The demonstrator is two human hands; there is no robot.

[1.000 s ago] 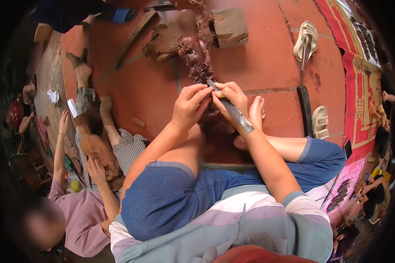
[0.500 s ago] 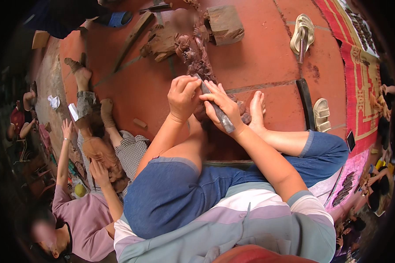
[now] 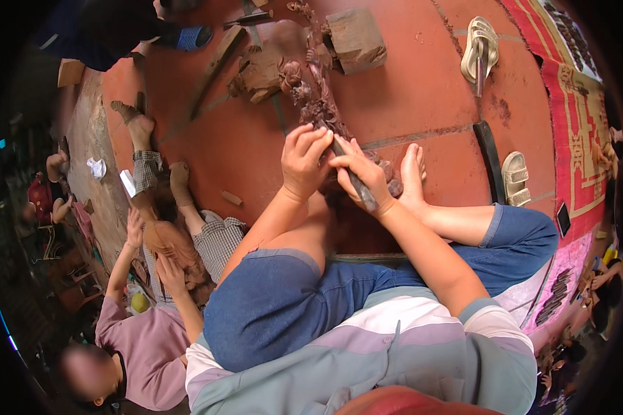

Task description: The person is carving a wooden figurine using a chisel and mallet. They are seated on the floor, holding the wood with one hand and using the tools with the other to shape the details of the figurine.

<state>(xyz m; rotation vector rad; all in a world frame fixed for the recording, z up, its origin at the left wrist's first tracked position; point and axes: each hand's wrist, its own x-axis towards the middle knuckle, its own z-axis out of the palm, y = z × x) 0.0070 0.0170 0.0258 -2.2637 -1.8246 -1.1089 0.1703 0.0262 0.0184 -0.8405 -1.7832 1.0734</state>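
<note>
A dark reddish wood carving (image 3: 318, 104), cut into branching, knobbly shapes, runs away from me across the floor between my legs. My right hand (image 3: 367, 173) is wrapped round a flat grey metal carving chisel (image 3: 363, 192), its butt end pointing back toward my wrist. Close to the chisel's far end, my left hand (image 3: 302, 164) is closed, with thumb and fingers pinching the metal against the carving. The chisel's working tip is hidden under the fingers. Below my hands, the carving's near end lies partly hidden by them and in shadow.
Wood blocks (image 3: 356, 40) prop the carving's far part. A long wood strip (image 3: 217, 69) lies left of them. Sandals (image 3: 479, 55), a dark curved bar (image 3: 488, 162) and a phone (image 3: 563, 220) lie to the right. At left a co-worker (image 3: 149, 346) handles a brown carved figure (image 3: 169, 242).
Both hands have shifted slightly, and the left fingers have closed in nearer the carving at the chisel's far end. The whole view has drifted a little. The co-worker's raised hand has come down slightly.
</note>
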